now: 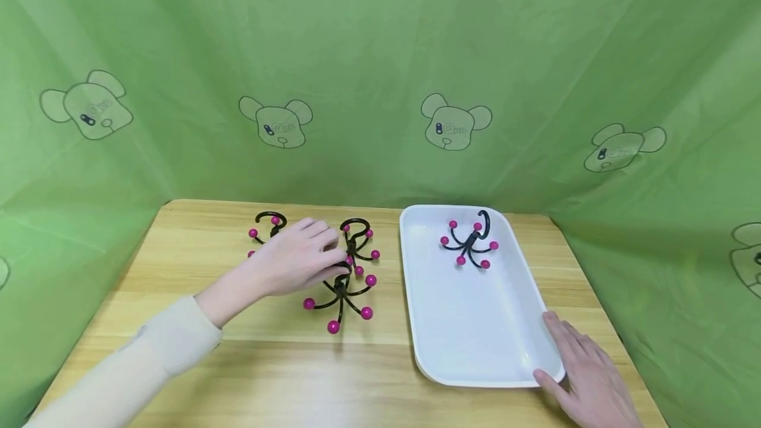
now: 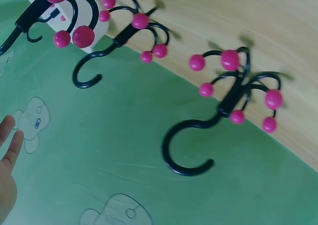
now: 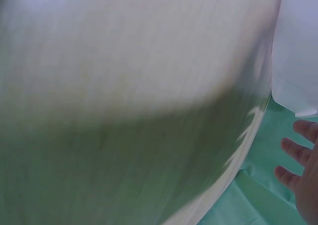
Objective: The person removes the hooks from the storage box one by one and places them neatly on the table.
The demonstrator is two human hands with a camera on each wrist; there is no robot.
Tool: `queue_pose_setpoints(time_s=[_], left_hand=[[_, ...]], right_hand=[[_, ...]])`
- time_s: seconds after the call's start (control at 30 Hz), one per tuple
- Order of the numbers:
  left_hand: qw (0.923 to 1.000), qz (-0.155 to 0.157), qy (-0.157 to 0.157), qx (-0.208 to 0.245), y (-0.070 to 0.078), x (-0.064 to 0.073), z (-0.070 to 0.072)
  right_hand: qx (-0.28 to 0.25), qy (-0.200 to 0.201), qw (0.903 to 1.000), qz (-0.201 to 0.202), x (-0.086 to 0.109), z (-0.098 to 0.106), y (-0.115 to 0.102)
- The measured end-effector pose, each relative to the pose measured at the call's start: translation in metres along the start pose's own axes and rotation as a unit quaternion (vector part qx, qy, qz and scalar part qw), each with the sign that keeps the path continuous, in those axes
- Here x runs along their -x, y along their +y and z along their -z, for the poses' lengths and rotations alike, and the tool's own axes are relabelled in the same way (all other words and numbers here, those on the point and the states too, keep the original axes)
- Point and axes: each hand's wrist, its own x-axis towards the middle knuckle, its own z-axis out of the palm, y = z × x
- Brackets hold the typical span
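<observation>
My left hand [image 1: 303, 259] pinches the curl of a black multi-arm hook [image 1: 340, 289] between thumb and forefinger. Its curved arms end in pink balls and point downward; part of the curl is behind my fingertips. Two similar hooks stand upright beyond it: one just behind [image 1: 353, 248], and another further left [image 1: 275, 230], partly hidden by my hand. My right hand [image 1: 588, 375] lies at the near right corner of a white tray [image 1: 464, 329], fingers extended along its right rim and thumb at the front rim. One more such hook [image 1: 471, 243] is inside the tray, toward the back.
All of this is on a light wooden table [image 1: 238, 362]. Green fabric [image 1: 368, 51] with printed bear heads rises behind the table and along both sides. The tray takes up the right part of the tabletop.
</observation>
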Motion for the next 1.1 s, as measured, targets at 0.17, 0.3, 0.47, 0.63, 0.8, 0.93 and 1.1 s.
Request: queue_pose_setpoints(time_s=[0.17,0.3,0.47,0.63,0.8,0.93,1.1], left_hand=[[1.0,0.001,0.008,-0.003,-0.004,0.019,-0.002],[0.9998,0.001,0.017,-0.006,-0.007,0.035,-0.004],[0.9996,0.002,0.027,-0.005,-0.011,0.055,-0.004],[0.9991,0.003,0.041,-0.008,-0.014,0.076,-0.004],[0.9992,0.004,0.04,-0.007,-0.017,0.093,-0.004],[0.9994,0.007,0.032,-0.011,-0.019,0.105,-0.003],[0.9996,0.01,0.019,-0.018,-0.022,0.118,-0.003]], right_hand=[[-0.001,0.011,0.9999,0.009,0.001,-0.002,0.001],[-0.004,0.005,1.0,0.002,0.002,-0.001,0.0],[-0.002,0.005,1.0,0.004,0.002,-0.001,0.0],[-0.002,0.01,0.9999,0.011,0.002,-0.002,0.001],[-0.002,0.012,0.9998,0.014,0.002,-0.002,0.0],[-0.003,0.012,0.9998,0.014,0.002,-0.002,0.0],[-0.005,0.009,0.9999,0.01,0.001,-0.002,0.0]])
